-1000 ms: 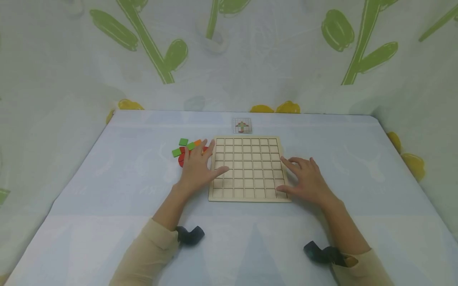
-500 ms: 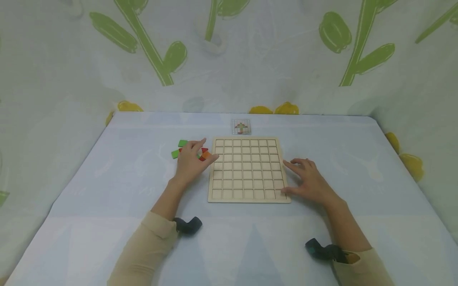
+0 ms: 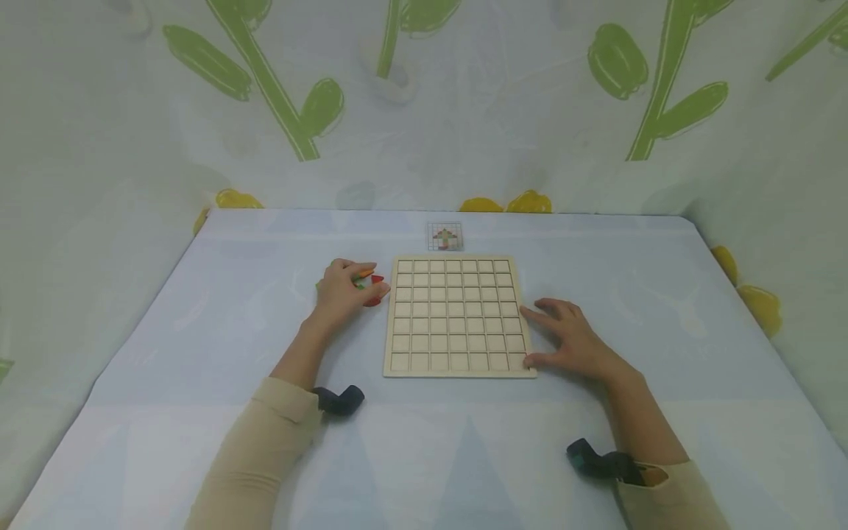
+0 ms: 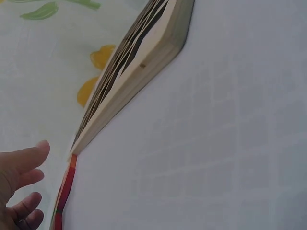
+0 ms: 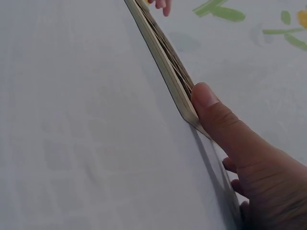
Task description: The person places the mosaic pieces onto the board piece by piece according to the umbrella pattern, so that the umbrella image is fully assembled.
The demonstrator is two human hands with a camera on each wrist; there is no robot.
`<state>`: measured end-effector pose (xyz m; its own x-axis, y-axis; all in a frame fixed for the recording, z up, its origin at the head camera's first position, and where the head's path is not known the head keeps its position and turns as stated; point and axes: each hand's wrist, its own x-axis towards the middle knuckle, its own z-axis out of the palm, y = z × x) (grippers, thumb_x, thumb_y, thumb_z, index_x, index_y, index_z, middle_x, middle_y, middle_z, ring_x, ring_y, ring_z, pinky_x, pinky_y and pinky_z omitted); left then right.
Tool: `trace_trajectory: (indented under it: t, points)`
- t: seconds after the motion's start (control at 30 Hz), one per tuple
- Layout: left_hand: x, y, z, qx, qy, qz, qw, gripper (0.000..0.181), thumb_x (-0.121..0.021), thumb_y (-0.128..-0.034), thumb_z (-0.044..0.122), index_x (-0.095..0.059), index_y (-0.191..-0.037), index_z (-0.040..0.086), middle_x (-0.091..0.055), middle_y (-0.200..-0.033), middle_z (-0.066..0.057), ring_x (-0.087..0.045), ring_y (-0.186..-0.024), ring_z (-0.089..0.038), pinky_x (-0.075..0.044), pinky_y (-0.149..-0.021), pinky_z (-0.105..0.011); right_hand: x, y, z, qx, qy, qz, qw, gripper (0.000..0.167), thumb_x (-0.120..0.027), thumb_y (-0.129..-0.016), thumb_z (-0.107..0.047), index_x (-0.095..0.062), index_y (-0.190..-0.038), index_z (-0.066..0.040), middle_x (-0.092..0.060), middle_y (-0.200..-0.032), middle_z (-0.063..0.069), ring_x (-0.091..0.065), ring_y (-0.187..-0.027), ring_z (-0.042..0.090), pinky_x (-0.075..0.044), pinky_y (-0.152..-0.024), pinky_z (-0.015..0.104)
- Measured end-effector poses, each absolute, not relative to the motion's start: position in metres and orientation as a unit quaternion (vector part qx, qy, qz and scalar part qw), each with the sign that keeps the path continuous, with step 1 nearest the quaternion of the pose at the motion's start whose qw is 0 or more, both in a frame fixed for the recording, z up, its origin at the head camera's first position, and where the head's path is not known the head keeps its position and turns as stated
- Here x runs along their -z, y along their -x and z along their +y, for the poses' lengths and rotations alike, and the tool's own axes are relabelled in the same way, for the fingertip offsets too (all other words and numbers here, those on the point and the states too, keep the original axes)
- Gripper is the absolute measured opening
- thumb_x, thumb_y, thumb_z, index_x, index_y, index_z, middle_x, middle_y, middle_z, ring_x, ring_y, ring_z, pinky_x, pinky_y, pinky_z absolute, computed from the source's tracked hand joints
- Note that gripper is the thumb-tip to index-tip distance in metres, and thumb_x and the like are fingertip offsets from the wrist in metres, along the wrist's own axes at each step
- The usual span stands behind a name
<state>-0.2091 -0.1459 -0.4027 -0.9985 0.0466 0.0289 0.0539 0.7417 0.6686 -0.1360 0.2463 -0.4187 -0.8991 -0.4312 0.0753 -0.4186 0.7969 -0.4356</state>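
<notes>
The wooden grid board (image 3: 459, 316) lies flat on the table. At its right edge rests the right hand (image 3: 573, 342), thumb at the lower right corner and a fingertip higher up; the right wrist view has the thumb of that hand (image 5: 268, 167) against the board's corner (image 5: 189, 112). Beyond the board's left edge, the left hand (image 3: 341, 294) hovers over a small pile of red, green and orange pieces (image 3: 376, 280), partly hiding them. Its fingers are spread and slightly bent, with nothing visibly held. In the left wrist view the left hand (image 4: 21, 184) is beside the pieces (image 4: 67, 184).
A small card with a coloured picture on a grid (image 3: 444, 236) lies behind the board. Behind the table (image 3: 424, 442) hangs a white cloth with green leaf patterns (image 3: 517, 110). Dark devices are strapped at both wrists.
The left hand has moved left and back off the board's edge, its fingers drawing closer together above the pieces. The right hand has stayed at the board's right edge, its thumb shifting slightly nearer the corner.
</notes>
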Motion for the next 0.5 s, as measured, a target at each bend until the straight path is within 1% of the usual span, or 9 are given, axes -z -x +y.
trace_trajectory:
  t: [0.13, 0.27, 0.37, 0.5]
  points:
    - [0.402, 0.217, -0.15, 0.349, 0.029, -0.937, -0.022, 0.047, -0.067, -0.0852, 0.033, -0.061, -0.127, 0.012, -0.047, -0.123, -0.017, -0.041, -0.115, -0.034, -0.035, -0.089, -0.049, 0.419, 0.136, 0.247, 0.234, 0.235, 0.943, 0.004, 0.08, -0.078, -0.071, -0.045, -0.049, -0.137, -0.01, -0.039, -0.136, 0.02, -0.031, -0.125, 0.045, -0.026, -0.099, 0.061]
    - [0.404, 0.223, -0.152, 0.337, 0.032, -0.94, -0.044, 0.037, -0.063, -0.0903, 0.026, -0.063, -0.124, 0.011, -0.049, -0.122, -0.016, -0.044, -0.115, -0.032, -0.039, -0.09, -0.046, 0.419, 0.137, 0.249, 0.237, 0.238, 0.942, -0.001, 0.079, -0.078, -0.071, -0.044, -0.05, -0.136, -0.009, -0.04, -0.135, 0.02, -0.031, -0.125, 0.045, -0.025, -0.1, 0.061]
    - [0.406, 0.227, -0.152, 0.327, 0.04, -0.943, -0.05, 0.033, -0.063, -0.0906, 0.023, -0.065, -0.121, 0.01, -0.051, -0.12, -0.016, -0.046, -0.114, -0.031, -0.041, -0.09, -0.045, 0.42, 0.137, 0.25, 0.239, 0.236, 0.942, -0.004, 0.079, -0.079, -0.07, -0.044, -0.051, -0.136, -0.01, -0.04, -0.134, 0.019, -0.031, -0.124, 0.045, -0.025, -0.099, 0.061]
    - [0.409, 0.23, -0.153, 0.312, 0.051, -0.948, -0.047, 0.031, -0.063, -0.091, 0.022, -0.066, -0.119, 0.009, -0.053, -0.118, -0.017, -0.047, -0.111, -0.032, -0.042, -0.087, -0.045, 0.422, 0.138, 0.25, 0.245, 0.235, 0.941, -0.006, 0.08, -0.079, -0.069, -0.044, -0.051, -0.136, -0.01, -0.041, -0.135, 0.019, -0.031, -0.125, 0.044, -0.025, -0.099, 0.061]
